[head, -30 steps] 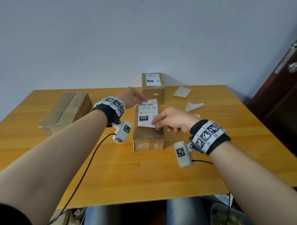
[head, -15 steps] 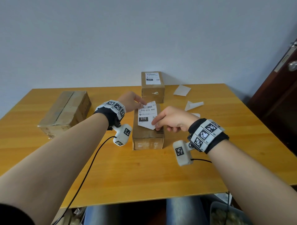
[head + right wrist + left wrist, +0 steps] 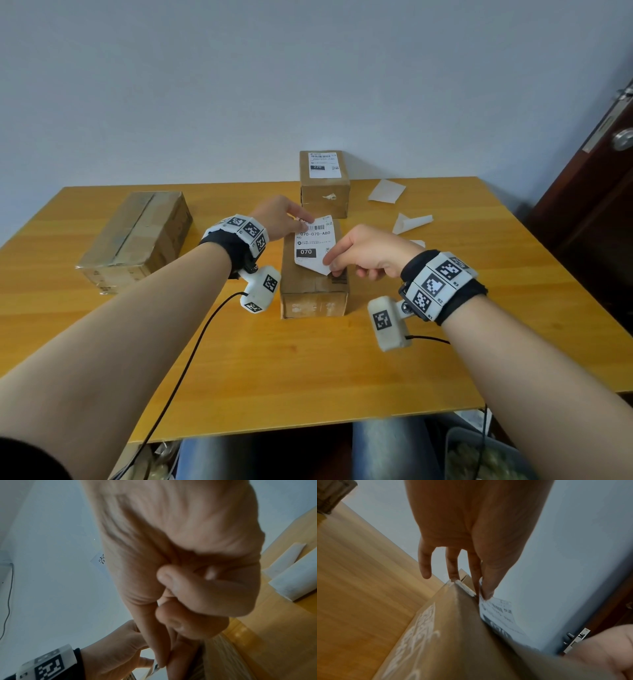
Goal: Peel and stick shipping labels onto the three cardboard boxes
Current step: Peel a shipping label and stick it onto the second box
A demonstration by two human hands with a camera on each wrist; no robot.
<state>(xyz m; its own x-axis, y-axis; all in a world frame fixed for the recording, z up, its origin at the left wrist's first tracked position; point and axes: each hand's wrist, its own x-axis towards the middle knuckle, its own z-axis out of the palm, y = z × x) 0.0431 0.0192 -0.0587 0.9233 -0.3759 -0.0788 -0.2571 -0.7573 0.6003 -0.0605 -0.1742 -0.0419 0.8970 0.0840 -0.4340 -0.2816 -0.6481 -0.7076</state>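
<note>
Label [image 3: 313, 243] "070-070-A80", black "070"

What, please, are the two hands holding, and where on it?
Shipping label: left hand pinches its far-left corner, right hand its near-right edge.

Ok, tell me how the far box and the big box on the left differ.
The far box already carries a white label on top; the left box shows only tape along its top. The far box is smaller and squarer, the left box longer and flatter. Both are brown cardboard, resting on the table.
</note>
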